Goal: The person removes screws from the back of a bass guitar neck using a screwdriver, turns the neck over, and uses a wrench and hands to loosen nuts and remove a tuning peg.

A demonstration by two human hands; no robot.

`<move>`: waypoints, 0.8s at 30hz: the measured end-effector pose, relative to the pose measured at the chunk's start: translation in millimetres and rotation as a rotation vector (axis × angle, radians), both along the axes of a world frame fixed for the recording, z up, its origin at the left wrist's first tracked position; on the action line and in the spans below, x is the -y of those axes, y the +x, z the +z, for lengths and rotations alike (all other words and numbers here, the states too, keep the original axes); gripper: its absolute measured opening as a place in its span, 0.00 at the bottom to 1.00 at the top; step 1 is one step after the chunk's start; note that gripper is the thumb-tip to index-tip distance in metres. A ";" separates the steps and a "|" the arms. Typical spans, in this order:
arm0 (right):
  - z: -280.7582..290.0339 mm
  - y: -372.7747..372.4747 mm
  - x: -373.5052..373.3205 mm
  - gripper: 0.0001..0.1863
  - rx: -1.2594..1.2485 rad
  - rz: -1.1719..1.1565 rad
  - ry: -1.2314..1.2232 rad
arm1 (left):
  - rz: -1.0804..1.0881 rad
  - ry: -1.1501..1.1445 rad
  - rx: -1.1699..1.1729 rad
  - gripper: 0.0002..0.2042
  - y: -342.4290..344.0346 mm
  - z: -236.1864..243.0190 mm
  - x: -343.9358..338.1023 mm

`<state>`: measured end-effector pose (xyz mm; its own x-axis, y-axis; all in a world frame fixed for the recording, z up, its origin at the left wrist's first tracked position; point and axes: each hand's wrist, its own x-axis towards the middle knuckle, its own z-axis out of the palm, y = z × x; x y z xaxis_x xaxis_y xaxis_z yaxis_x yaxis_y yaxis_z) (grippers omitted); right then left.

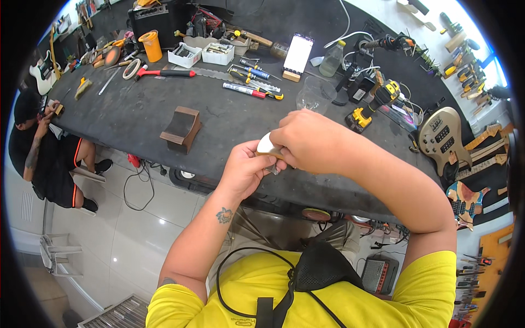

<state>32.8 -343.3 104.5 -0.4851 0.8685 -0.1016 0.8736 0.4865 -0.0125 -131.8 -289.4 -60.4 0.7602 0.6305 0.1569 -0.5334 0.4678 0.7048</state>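
My left hand (244, 168) pinches a small white, rounded piece (266, 143) with a tan lower edge, just above the front edge of the dark workbench (227, 127). Over the same piece my right hand (306, 138) is curled, its fingers closed against it. Much of the piece is hidden by the fingers, so its kind cannot be made out. Below the fingertips a bit of something clear or shiny shows. Beyond my right hand stands a clear plastic container (317, 94). To the left, a dark-topped wooden block (182, 130) with curved sides sits on the bench.
A yellow cordless drill (377, 104) and a guitar body (445, 139) are at the right. Farther back lie a red hammer (164, 72), screwdrivers (251, 71), a marker (243, 90) and a lit phone (298, 54). Another person (41, 142) sits at the far left.
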 end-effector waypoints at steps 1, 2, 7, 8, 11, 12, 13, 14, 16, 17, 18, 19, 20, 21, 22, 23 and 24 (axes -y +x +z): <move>-3.1 2.3 0.8 0.05 -0.048 0.016 0.020 | 0.001 0.007 0.003 0.14 0.3 -1.8 -0.3; -4.4 3.6 1.1 0.04 -0.096 0.032 0.040 | -0.001 0.010 0.011 0.14 0.5 -3.8 -1.2; -5.1 5.9 -0.8 0.06 -0.075 0.098 0.049 | -0.007 0.022 -0.004 0.14 -0.7 1.2 -0.8; -5.1 7.9 -3.2 0.08 -0.059 0.171 0.048 | 0.001 0.005 -0.015 0.14 -0.7 2.2 0.2; -2.9 14.0 -9.6 0.07 -0.062 0.303 0.054 | 0.004 -0.014 -0.028 0.14 -0.7 4.4 1.3; -3.9 16.2 -11.3 0.07 -0.060 0.305 0.059 | 0.000 -0.022 -0.030 0.14 -0.3 4.5 1.4; -5.4 18.1 -13.1 0.07 -0.049 0.358 0.041 | 0.001 -0.017 -0.029 0.14 0.2 4.0 1.0; -5.9 19.8 -14.4 0.07 -0.038 0.409 0.022 | 0.002 -0.022 -0.032 0.14 1.0 2.9 0.4; -5.4 19.2 -15.0 0.08 -0.050 0.399 0.020 | 0.002 -0.027 -0.037 0.14 0.6 0.4 -0.8; -5.6 18.8 -14.4 0.10 -0.063 0.389 0.014 | 0.001 -0.013 -0.017 0.14 0.5 -0.7 -1.2; -4.0 15.4 -12.1 0.10 -0.063 0.386 0.014 | -0.001 -0.002 0.004 0.14 0.8 0.2 -0.6; -2.4 10.2 -9.2 0.11 -0.086 0.284 0.044 | -0.004 -0.003 0.003 0.14 1.1 1.4 0.0; -1.5 6.1 -6.9 0.12 -0.109 0.182 0.073 | 0.021 -0.038 -0.007 0.14 1.0 3.1 1.0; -0.9 3.5 -4.7 0.12 -0.109 0.179 0.072 | 0.047 -0.071 -0.017 0.13 1.2 5.2 2.1; -0.8 1.5 -2.7 0.12 0.052 0.131 0.098 | 0.045 -0.072 -0.017 0.13 2.1 5.1 1.8; -0.5 0.6 -1.3 0.12 0.213 0.083 0.122 | 0.015 -0.049 0.001 0.13 3.3 5.0 0.8; -0.4 0.8 -1.3 0.12 0.210 0.087 0.120 | -0.008 -0.027 0.018 0.13 3.1 4.4 -0.5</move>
